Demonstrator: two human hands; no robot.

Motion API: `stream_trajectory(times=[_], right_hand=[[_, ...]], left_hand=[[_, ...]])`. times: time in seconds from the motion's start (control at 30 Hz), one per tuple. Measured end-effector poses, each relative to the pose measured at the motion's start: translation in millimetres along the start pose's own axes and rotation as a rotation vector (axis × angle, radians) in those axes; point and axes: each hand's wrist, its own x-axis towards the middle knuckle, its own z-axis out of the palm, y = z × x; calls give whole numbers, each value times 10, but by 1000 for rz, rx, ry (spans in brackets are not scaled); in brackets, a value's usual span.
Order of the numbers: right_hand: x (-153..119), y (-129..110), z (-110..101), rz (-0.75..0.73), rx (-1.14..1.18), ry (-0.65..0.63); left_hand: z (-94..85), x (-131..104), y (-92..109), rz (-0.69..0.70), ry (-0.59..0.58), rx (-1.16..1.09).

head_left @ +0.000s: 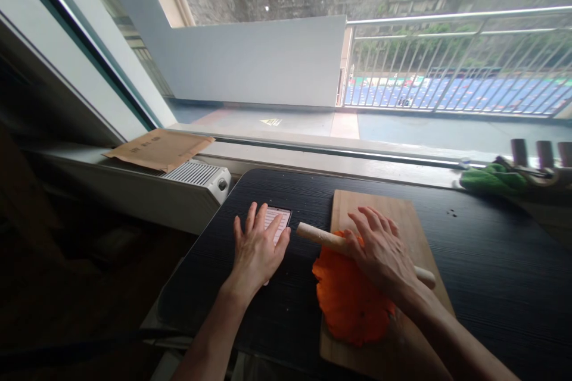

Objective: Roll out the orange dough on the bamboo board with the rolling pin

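My left hand is spread over a phone with a lit screen of text lines, covering most of it. Its fingers are apart and hold nothing. My right hand lies across the middle of a pale wooden rolling pin, fingers spread and not wrapped round it. Beneath the pin is a flattened orange sheet of what looks like dough, its edge uneven. The dough rests on a wooden board, and the pin's left end reaches past the board's left edge.
The black table meets a window sill. At its back right lie a green cloth and some dark cylindrical objects. A brown envelope rests near a white radiator at the left. Small dark crumbs dot the table's right side.
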Motion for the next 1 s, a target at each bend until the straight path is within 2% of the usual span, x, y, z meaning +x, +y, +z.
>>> stream_trajectory(times=[0.17,0.27,0.4,0.57,0.77,1.0], right_hand=[[4,6,1,2,1,15],[5,11,13,0,-4,24],[5,-2,-3,2,-7,24],[3,-33,-39,20,-6,7],[-6,-46,-44,27,14,33],[-13,-44,-46,26,11,28]], left_hand=[[2,8,-2,26,30,14],[-42,-49,-5,3,93,8],[-104,-253,-2,-14,164,-12],[-111,-597,19,31,237,-67],[-115,-799,-62,14,266,-62],[-105,-785,-101,-3,228,-22]])
